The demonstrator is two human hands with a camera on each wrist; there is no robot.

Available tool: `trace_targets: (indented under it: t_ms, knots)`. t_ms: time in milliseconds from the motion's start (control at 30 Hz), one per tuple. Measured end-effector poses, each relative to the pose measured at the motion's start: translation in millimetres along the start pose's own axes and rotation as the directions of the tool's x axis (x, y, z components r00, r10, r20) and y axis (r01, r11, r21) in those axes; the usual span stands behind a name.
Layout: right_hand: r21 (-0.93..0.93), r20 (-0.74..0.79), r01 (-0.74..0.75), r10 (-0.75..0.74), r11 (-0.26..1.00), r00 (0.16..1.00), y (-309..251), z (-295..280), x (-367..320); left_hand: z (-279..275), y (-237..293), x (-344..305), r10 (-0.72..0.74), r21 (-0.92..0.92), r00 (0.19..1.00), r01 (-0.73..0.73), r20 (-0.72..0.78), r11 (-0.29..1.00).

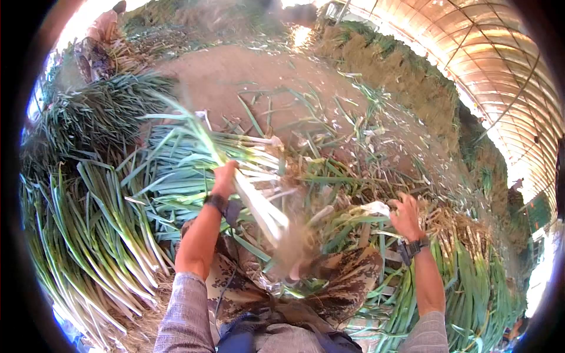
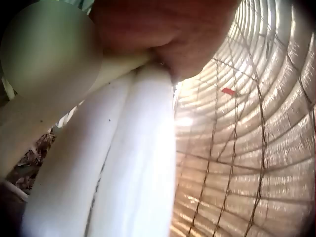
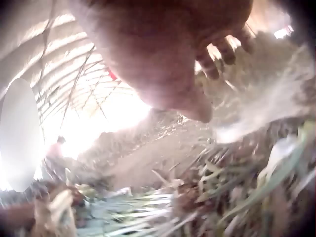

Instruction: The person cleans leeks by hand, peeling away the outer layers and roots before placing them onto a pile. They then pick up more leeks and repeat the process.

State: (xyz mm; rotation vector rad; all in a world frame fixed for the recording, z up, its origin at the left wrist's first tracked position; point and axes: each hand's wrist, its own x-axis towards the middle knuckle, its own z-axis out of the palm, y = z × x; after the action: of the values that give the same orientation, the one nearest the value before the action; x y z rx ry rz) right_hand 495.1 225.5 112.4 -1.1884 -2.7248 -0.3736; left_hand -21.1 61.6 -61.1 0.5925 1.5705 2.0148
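Observation:
The left hand (image 1: 225, 179) grips a few long green onions, their white stalks (image 1: 259, 206) slanting down to blurred roots above the lap. In the left wrist view, that hand (image 2: 168, 39) curls round thick white stalks (image 2: 138, 148). At the right, the right hand (image 1: 406, 217) has its fingers spread and slightly bent, beside a pale peeled piece (image 1: 375, 208); nothing shows in its grasp. The right wrist view has the same hand (image 3: 168, 54) with fingers apart over loose leaves and scraps (image 3: 237, 173).
A stack of green onions (image 1: 188, 159) lies beyond the left hand, more bundles (image 1: 88, 235) at the left and others (image 1: 465, 282) at the right. Leaf scraps cover the bare soil (image 1: 229, 76) ahead. Another person (image 1: 97, 44) bends at the far left, under an arched roof (image 1: 500, 53).

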Motion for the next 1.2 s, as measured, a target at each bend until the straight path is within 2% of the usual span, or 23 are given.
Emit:
trace_targets:
  t_ms: [33,67,133,167,200,300,333,400,433,500,567,600,633,667,767,867,900,933,967,1033,1067,1133,1200]
  knots:
    - [-0.007,0.038,-0.074,0.074,0.997,0.997,0.5,11.6,-1.6,11.6,13.3,-1.9,-0.307,-0.256,0.951,0.289,-0.030,0.922]
    - [0.592,0.204,-0.307,0.230,0.745,0.951,-21.4,13.6,2.8,15.5,21.9,-8.4,-0.290,-0.221,0.953,0.303,0.087,0.927]
    - [0.757,0.471,-0.526,0.234,0.387,0.850,-94.8,2.6,20.2,27.0,45.5,-35.5,-0.308,-0.159,0.913,0.357,0.267,0.920]
    - [0.860,0.488,-0.481,0.000,0.171,0.873,-117.0,27.8,31.3,36.7,67.2,-52.8,-0.334,-0.134,0.884,0.393,0.328,0.910]
    - [0.889,0.428,-0.453,-0.226,-0.069,0.875,-139.0,51.6,43.2,46.1,85.0,-70.2,-0.280,-0.128,0.876,0.354,0.392,0.927]
    - [0.776,0.393,-0.506,-0.339,-0.376,0.855,-232.4,37.3,68.0,69.2,126.4,-118.7,-0.336,-0.086,0.765,0.451,0.550,0.888]
    - [0.771,0.388,-0.506,-0.345,-0.387,0.855,-250.0,39.4,68.2,70.6,127.5,-131.1,-0.363,-0.010,0.720,0.457,0.592,0.889]
    - [0.471,0.378,-0.518,-0.367,-0.714,0.850,-276.7,41.1,67.8,67.1,126.9,-155.7,-0.421,0.129,0.677,0.439,0.604,0.889]
    - [0.455,0.377,-0.536,-0.392,-0.711,0.839,-283.6,49.0,64.8,56.2,118.7,-163.9,-0.492,0.203,0.620,0.478,0.612,0.855]
    - [0.443,0.342,-0.351,-0.206,-0.825,0.917,-297.1,76.3,54.5,32.6,117.6,-192.1,-0.526,0.329,0.606,0.413,0.596,0.849]
    - [0.414,0.364,-0.363,-0.214,-0.835,0.907,-294.3,71.0,37.6,9.8,127.1,-231.3,-0.488,0.389,0.632,0.302,0.602,0.870]
    - [0.427,0.457,-0.373,-0.160,-0.824,0.875,-293.6,46.6,29.4,1.6,143.0,-255.2,-0.421,0.198,0.647,0.390,0.636,0.899]
    - [0.504,0.432,-0.334,-0.103,-0.796,0.896,-296.4,38.4,27.3,-6.0,145.4,-274.6,-0.337,0.292,0.701,0.189,0.628,0.937]
    - [0.583,0.404,-0.321,-0.077,-0.746,0.911,-296.3,48.2,28.1,-20.5,127.8,-299.1,-0.384,0.284,0.728,0.264,0.568,0.922]
    - [0.653,0.313,-0.314,-0.132,-0.689,0.941,-315.7,14.7,41.8,-30.8,122.8,-329.7,-0.323,0.433,0.818,0.102,0.476,0.896]
    - [0.819,-0.028,-0.143,-0.287,-0.555,0.957,-358.7,-49.6,77.9,-40.3,147.5,-314.3,-0.206,0.415,0.943,0.082,0.262,0.906]
    - [0.872,-0.149,-0.062,-0.383,-0.486,0.912,-372.3,-64.9,90.2,-60.9,138.8,-303.4,-0.351,0.371,0.926,0.281,0.137,0.885]
    - [0.866,-0.261,-0.034,-0.509,-0.498,0.820,-391.3,-83.6,98.9,-79.8,155.0,-288.0,0.071,0.492,0.989,-0.125,0.128,0.862]
    - [0.912,-0.356,0.137,-0.580,-0.387,0.733,-410.2,-91.9,105.8,-86.8,177.6,-273.2,0.140,0.105,0.989,-0.134,-0.048,0.985]
    - [0.937,-0.317,0.327,-0.685,-0.122,0.655,-422.2,-75.6,107.1,-148.2,184.2,-237.0,0.217,0.256,0.956,-0.164,-0.195,0.953]
    - [0.956,-0.262,0.272,-0.750,-0.114,0.607,-423.1,-69.5,107.3,-159.1,202.8,-226.3,0.162,0.331,0.884,-0.009,-0.439,0.944]
    - [0.999,0.042,-0.046,-0.781,0.016,0.623,-411.1,-27.6,100.8,-240.5,157.6,-194.7,0.263,0.381,0.737,-0.008,-0.622,0.925]
    - [0.971,0.237,-0.130,-0.747,0.201,0.621,-383.2,34.3,91.5,-332.5,91.1,-192.3,0.403,0.642,0.671,0.143,-0.623,0.754]
